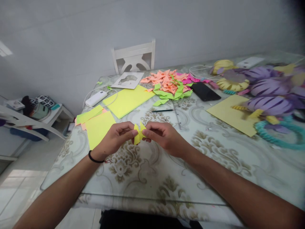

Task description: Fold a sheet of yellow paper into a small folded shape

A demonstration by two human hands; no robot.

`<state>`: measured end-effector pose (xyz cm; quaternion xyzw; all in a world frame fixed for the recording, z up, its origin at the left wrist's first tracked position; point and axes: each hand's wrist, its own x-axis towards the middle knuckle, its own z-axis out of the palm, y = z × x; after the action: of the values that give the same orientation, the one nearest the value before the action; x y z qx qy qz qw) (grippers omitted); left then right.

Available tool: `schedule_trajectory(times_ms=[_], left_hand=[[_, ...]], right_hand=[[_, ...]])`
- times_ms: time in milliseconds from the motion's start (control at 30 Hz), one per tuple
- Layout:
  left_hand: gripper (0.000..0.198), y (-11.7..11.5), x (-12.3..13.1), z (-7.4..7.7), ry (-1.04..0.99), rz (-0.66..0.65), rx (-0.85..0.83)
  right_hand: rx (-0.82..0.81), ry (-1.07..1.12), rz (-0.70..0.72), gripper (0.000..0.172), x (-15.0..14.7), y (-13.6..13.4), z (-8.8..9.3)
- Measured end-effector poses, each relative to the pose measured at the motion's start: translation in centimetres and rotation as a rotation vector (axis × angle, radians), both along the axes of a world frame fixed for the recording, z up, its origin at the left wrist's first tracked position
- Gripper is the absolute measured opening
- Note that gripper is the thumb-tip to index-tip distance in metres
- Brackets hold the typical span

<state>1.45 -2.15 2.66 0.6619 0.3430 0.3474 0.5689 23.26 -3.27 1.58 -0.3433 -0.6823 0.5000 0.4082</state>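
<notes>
A small folded piece of yellow paper [139, 134] is held above the patterned tablecloth, pinched from both sides. My left hand [120, 135] grips its left part between thumb and fingers; a black band circles that wrist. On its right part, my right hand [158, 135] has thumb and fingers closed. Pointed flaps stick up between the two thumbs. The fingertips behind the paper are partly hidden. Left of my left hand lies a loose yellow sheet [98, 128], with green and orange sheets partly under it.
A heap of folded orange, green and pink paper pieces [169, 84] lies beyond my hands. Around it are a yellow paper stack [130, 99], a dark pen [162, 110], a clear ruler [177, 117], a black phone [205, 91] and a white device [96, 98]. Purple-yellow paper crafts [269, 105] crowd the right.
</notes>
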Motion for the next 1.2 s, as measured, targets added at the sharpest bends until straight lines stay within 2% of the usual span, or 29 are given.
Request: schedule_trajectory(times_ms=[133,267,333,500,633,700,867,1100,1200], left_hand=[[0.027,-0.1,-0.4,0.1,0.099,0.031,0.066],[0.034,-0.1,-0.4,0.2,0.331,0.042,0.265],[0.032,0.0,-0.2,0.2,0.366,0.076,0.312],[0.026,-0.1,0.2,-0.1,0.255,0.135,0.21],[0.024,-0.3,0.6,0.0,0.324,0.13,0.254],[0.026,-0.4,0.8,-0.1,0.317,0.118,0.225],[0.029,0.0,0.5,-0.1,0.224,0.113,0.116],[0.022,-0.3,0.5,0.8,0.288,0.022,0.138],[0.026,-0.4,0.7,0.7,0.26,-0.006,0.062]], right_hand=[[0.065,-0.084,0.056,0.035,0.1,-0.1,0.0],[0.127,-0.172,0.017,0.037,0.1,0.0,-0.1],[0.157,-0.217,0.001,0.037,0.1,0.1,-0.1],[0.204,-0.298,-0.027,0.034,0.1,0.3,-0.2],[0.235,-0.377,-0.123,0.034,0.0,0.4,-0.6],[0.246,-0.397,-0.149,0.035,0.0,0.4,-0.8],[0.276,-0.35,-0.085,0.034,0.0,0.3,-0.5],[0.227,-0.316,0.002,0.04,0.1,0.1,-0.1],[0.227,-0.312,0.026,0.04,0.2,0.1,0.0]])
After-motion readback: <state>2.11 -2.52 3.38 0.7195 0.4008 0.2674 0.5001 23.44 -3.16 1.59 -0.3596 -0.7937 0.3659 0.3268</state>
